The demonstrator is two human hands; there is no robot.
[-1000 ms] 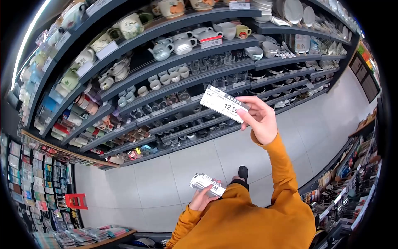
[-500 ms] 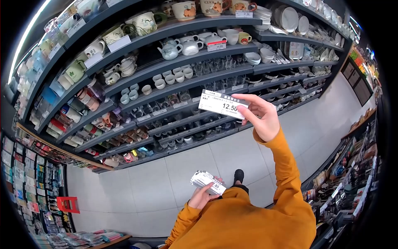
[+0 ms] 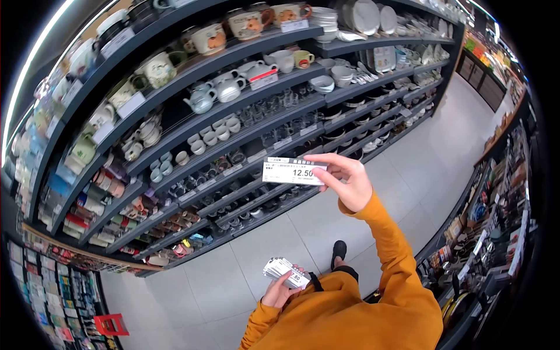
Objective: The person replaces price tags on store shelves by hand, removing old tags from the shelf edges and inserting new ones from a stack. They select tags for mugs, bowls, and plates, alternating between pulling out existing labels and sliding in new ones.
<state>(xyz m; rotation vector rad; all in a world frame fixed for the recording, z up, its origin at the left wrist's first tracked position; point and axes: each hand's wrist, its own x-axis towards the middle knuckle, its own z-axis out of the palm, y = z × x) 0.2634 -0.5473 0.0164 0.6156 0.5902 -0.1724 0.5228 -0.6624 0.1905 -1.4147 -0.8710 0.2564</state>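
Note:
Held up in front of the shelves is a white price tag (image 3: pixel 291 172) printed 12.50. My right hand (image 3: pixel 350 181) pinches its right end between thumb and fingers. Lower down, close to my body, my left hand (image 3: pixel 282 290) is closed round a fanned stack of price tags (image 3: pixel 284 270); the top one shows a number ending in 80, the rest partly covered by the thumb. Both hands are apart from the shelf unit (image 3: pixel 280 153), which stands beyond the raised tag.
Mugs (image 3: pixel 208 38), teapots (image 3: pixel 230 87), small cups (image 3: pixel 211 139), bowls (image 3: pixel 322 84) and plates (image 3: pixel 366 16) fill the shelves ahead. A red stool (image 3: pixel 111 324) stands on the tiled floor (image 3: pixel 216 274) at lower left. Goods racks (image 3: pixel 496 192) line the right side.
The view has turned, so the shelves appear shifted left and lower. The raised tag sits lower in view and more level. Both hands keep their hold.

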